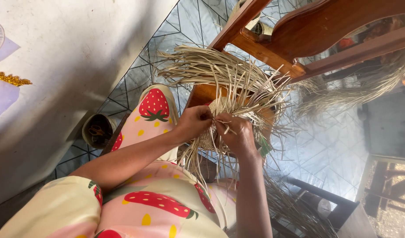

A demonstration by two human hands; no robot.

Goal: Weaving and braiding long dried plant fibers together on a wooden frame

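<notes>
A wooden chair (299,39) stands on patterned floor tiles (325,150) — beside a small round basket (97,131) (dark inside).

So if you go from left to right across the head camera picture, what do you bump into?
Grey wall → small round basket → left hand → right hand → hanging straw bundle → wooden bench.

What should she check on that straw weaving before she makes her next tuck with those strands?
1. Left hand pinching a strand at the woven piece: ok.
2. Right hand holding strands at the same spot: ok.
3. Woven piece steady on its support: cannot tell, hidden by loose straw strands.
4. Loose strands fanned clear of the wooden chair: not ok, some lie against it.
5. Strand unbroken: cannot tell.
</notes>
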